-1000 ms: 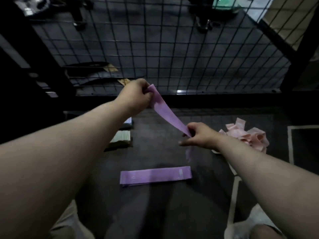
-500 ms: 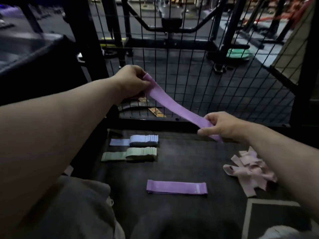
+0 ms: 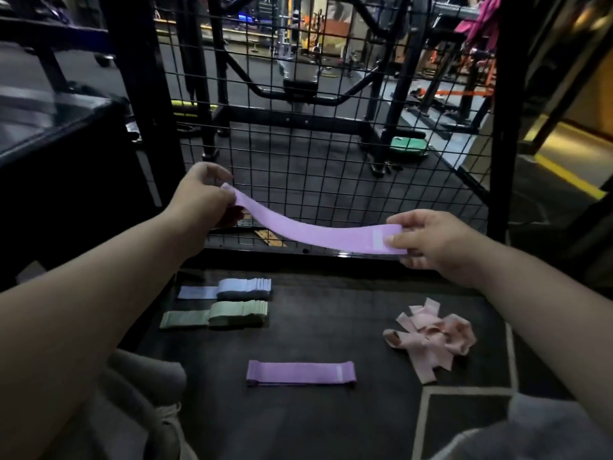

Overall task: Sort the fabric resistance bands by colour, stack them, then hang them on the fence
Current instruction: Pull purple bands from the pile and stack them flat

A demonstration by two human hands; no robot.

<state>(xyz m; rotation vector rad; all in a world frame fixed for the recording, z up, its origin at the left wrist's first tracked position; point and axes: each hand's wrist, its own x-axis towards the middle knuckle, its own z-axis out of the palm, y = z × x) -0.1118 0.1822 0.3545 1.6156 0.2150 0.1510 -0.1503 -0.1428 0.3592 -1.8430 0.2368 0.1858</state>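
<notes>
While the left hand (image 3: 199,194) pinches 1 end and the right hand (image 3: 431,240) the other, the held lilac band (image 3: 308,232) spans left-to-right before the fence (image 3: 331,154), parallel to the flat lilac band (image 3: 300,372) on the floor (image 3: 331,330) below.

dim light; dark floor (image 3: 298,426), weight machines (image 3: 300,91) beyond.

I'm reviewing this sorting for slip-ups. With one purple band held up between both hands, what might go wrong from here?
The held purple band sags between the left hand and right hand, pinched only at its ends, so it may land skewed on the purple band on the floor rather than squarely stacked. The pink pile lies tangled near the right forearm; lowering that arm could drag or scatter it.
</notes>
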